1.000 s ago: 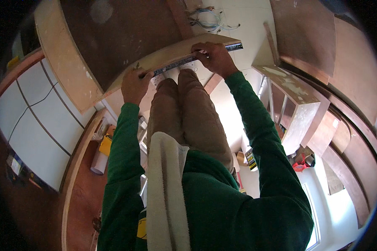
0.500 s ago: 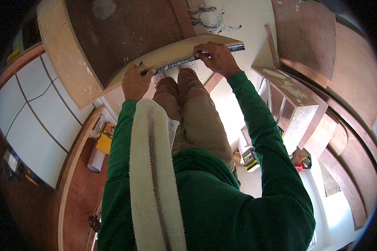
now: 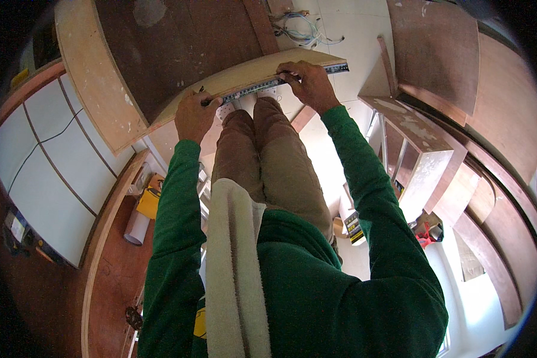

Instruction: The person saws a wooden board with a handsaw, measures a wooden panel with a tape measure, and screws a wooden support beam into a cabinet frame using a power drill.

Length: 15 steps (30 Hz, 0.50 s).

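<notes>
A long metal drawer slide (image 3: 244, 91) lies along the near edge of a pale wooden board (image 3: 244, 70), above my knees. My left hand (image 3: 193, 117) grips the slide's left end, thumb and fingers closed at the board's edge. A small dark tip shows by those fingers, too small to name. Farther right, my right hand (image 3: 311, 86) pinches the slide with bent fingers, a short way in from its right end. Part of the slide is hidden behind the right fingers. A pale towel (image 3: 235, 250) hangs down over my green top.
Coiled cables (image 3: 301, 30) lie on the tiled floor at the far side. A wooden cabinet frame (image 3: 414, 128) stands at right, with large brown panels behind it. A yellow-and-black box (image 3: 354, 229) sits beside my right arm. White panels (image 3: 48, 155) lie at left.
The towel has swung lower and a little right, baring more of my trousers. My body has shifted slightly, while both hands stay at the drawer slide in nearly the same spots.
</notes>
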### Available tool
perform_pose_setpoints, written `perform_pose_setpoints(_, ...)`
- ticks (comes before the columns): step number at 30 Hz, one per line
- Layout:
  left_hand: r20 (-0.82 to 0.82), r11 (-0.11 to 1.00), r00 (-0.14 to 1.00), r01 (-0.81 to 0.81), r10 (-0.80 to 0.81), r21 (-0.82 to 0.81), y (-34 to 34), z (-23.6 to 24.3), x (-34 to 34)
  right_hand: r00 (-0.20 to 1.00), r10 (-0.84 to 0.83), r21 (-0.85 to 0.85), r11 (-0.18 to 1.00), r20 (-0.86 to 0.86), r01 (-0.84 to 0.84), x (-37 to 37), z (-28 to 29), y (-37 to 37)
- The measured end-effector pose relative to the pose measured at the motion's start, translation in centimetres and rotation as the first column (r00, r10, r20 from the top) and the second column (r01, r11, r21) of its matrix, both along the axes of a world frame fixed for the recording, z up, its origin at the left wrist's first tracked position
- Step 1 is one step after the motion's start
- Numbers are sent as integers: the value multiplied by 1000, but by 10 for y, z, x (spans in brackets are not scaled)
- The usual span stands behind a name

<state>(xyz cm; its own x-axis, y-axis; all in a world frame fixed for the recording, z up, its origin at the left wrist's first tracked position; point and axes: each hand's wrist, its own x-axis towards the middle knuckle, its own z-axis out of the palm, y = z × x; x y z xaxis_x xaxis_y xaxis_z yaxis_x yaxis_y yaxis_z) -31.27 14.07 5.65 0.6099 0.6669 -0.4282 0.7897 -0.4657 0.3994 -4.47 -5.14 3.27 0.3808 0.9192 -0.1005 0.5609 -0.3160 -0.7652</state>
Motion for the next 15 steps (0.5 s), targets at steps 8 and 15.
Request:
perform_pose_setpoints(8, -34, 1000, 999, 8, -8, 10, 0, 1, 2, 1000, -11, -3, 1000, 20, 11, 0, -2, 1)
perform_pose_setpoints(15, -15, 999, 1000, 0, -1, -54, 3, -6, -3, 1000, -8, 11, 1000, 2, 8, 0, -6, -3)
